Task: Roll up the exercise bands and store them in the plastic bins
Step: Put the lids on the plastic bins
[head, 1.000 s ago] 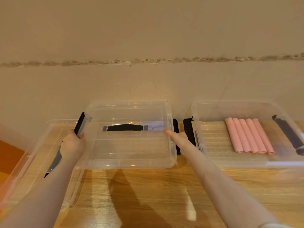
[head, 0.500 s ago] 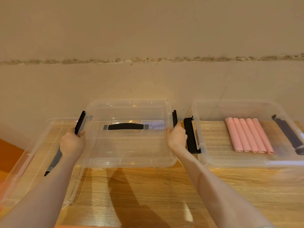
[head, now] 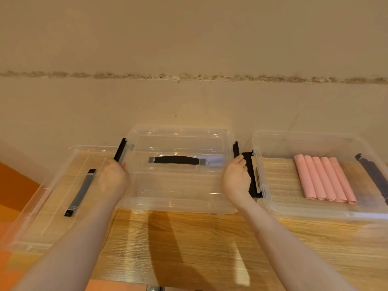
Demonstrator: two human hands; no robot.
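Note:
A clear plastic bin [head: 180, 192] with its lid on and a black carry handle [head: 176, 160] stands at the middle of the wooden table, with pale purple rolled bands [head: 214, 160] faintly visible inside. My left hand [head: 114, 177] presses the black latch [head: 120, 150] on its left side. At its right side, my right hand [head: 237, 177] touches the other black latch [head: 236, 149]. To the right, an open clear bin [head: 270, 185] holds several pink rolled bands [head: 324, 179] side by side.
A loose clear lid [head: 52, 198] with a dark handle lies flat at the left, partly over the table edge. The open bin's black latches [head: 252, 175] hang down. A beige wall rises right behind the bins. Bare wooden tabletop [head: 189, 248] lies in front.
My right hand moved from pointing at the closed bin's right side to gripping at its right latch. The latch there has swung up. The left hand stays on the left latch.

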